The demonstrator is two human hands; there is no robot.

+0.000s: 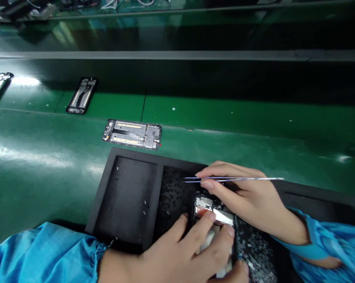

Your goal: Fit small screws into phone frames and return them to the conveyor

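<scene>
My left hand (177, 255) lies partly open, fingers pressing on a black smartphone frame (214, 208) in a dark compartmented foam tray (124, 196). Just above the frame, my right hand (242, 192) pinches slim steel tweezers (233, 179).

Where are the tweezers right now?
In the head view, the fine tweezers are pinched in the person's right hand, their tips pointing left just above the phone frame on the black tray.
</scene>
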